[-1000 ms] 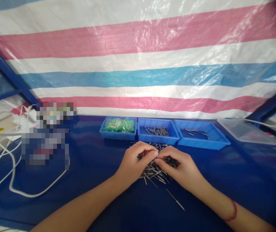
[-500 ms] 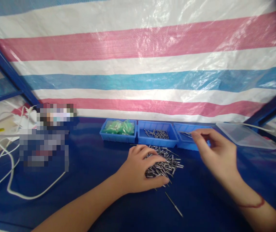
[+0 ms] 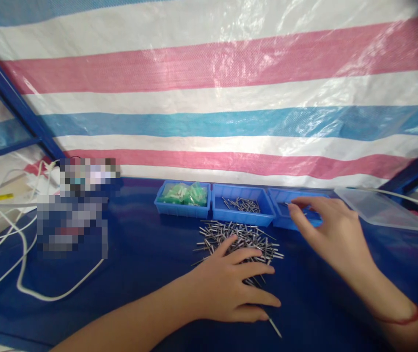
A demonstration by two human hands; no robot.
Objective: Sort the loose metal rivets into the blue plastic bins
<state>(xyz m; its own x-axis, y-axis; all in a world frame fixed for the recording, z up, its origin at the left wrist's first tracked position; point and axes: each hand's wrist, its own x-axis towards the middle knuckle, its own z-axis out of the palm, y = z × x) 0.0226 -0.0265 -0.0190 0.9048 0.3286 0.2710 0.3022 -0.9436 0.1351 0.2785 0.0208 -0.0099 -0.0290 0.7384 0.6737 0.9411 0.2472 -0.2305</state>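
Table: dark blue, glossy; striped sheet behind far edge.
Metal pins: heaped mid-table.
Left hand: fingers spread over their near side.
Right hand: over right-hand bin, far edge; grip cannot be told.

L hand blocks the lower part of the pin pile mid-frame, + the top end of a loose pin btm center. R hand covers part of the rt bin, can't tell if it's pinching smth. Pixelated patch at left = unreadable tbh.
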